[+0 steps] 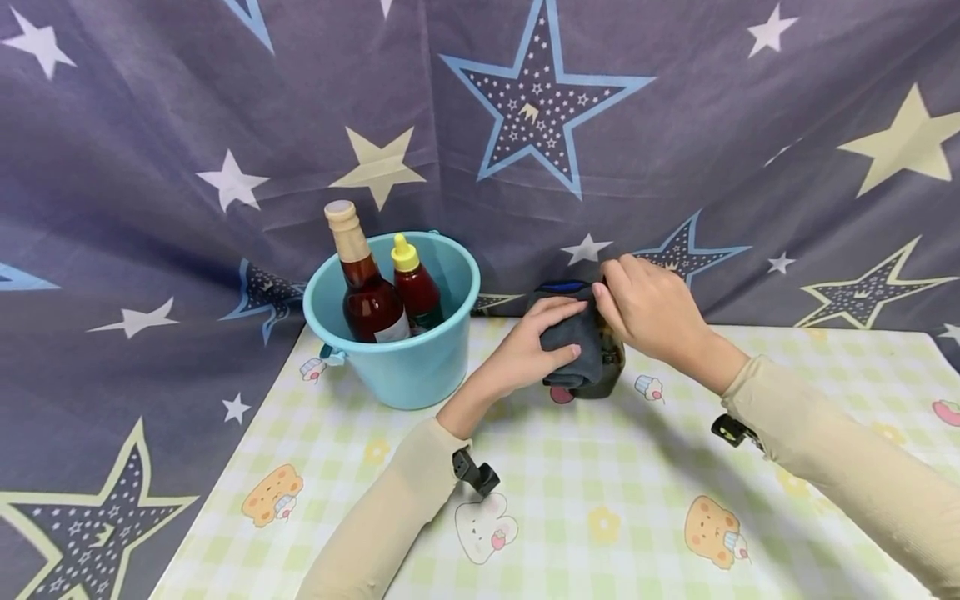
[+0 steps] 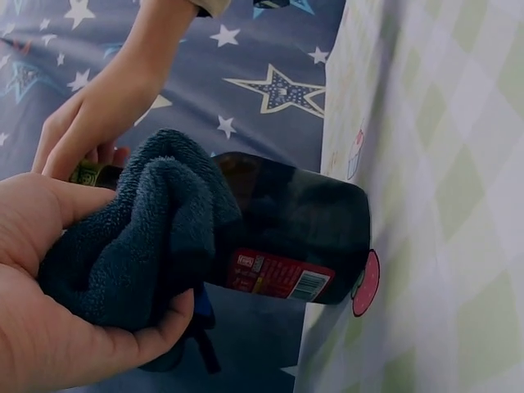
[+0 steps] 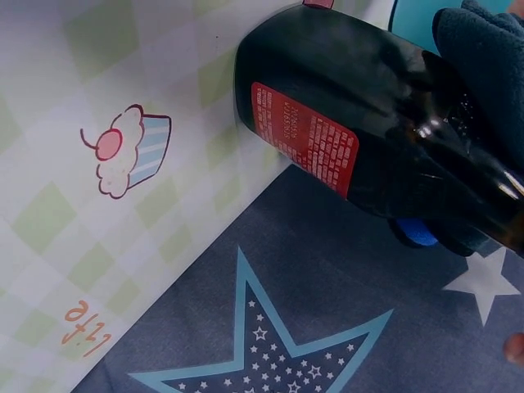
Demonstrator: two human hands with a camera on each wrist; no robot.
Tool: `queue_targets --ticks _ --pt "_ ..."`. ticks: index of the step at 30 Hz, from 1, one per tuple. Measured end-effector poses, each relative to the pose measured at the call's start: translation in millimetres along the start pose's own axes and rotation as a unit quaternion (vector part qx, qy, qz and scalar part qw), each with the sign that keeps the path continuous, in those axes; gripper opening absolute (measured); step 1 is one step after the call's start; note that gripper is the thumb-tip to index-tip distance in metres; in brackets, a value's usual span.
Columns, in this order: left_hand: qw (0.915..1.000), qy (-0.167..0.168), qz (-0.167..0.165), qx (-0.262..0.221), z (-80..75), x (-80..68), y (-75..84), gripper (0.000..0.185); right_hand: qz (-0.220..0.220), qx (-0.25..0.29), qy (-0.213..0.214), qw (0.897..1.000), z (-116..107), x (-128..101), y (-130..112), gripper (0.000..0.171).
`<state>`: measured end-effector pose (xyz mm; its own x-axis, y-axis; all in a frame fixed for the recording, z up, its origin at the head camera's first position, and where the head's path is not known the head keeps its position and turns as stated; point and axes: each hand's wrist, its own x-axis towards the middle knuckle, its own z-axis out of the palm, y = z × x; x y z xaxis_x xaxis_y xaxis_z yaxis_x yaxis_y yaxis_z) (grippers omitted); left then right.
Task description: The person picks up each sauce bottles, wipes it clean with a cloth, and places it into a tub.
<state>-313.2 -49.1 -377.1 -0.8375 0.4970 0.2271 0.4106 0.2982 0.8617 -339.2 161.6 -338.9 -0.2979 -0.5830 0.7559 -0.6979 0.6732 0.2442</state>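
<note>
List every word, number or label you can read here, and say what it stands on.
Red label on the dark bottle: rows of white print, too small to read.
The label in the left wrist view: a barcode and small logo, unreadable.
Orange handwriting on the tablecloth: upside down, not legible.

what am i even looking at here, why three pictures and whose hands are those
No machine here: a person works with bare hands and wears three cameras. The big picture comes from a head camera looking down at the table. The other two come from cameras strapped to each wrist, so they look tilted and very close.

The left hand presses a dark grey cloth against a dark bottle with a red label that stands on the table. The right hand grips the bottle near its top.

To the left stands a light blue bucket holding a brown bottle with a beige cap and a red bottle with a yellow cap. A starry curtain hangs behind.
</note>
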Motion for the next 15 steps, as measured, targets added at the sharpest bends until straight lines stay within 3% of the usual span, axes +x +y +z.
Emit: queue_targets --ticks 9,15 --pt "0.9993 -0.014 -0.003 0.034 -4.0 1.8 -1.9 0.059 0.003 0.000 -0.002 1.000 -0.1 0.5 -0.2 0.045" --pt "0.9970 -0.024 -0.023 0.070 -5.3 -0.7 -0.5 0.058 0.003 -0.002 -0.002 1.000 0.2 -0.2 -0.8 0.045"
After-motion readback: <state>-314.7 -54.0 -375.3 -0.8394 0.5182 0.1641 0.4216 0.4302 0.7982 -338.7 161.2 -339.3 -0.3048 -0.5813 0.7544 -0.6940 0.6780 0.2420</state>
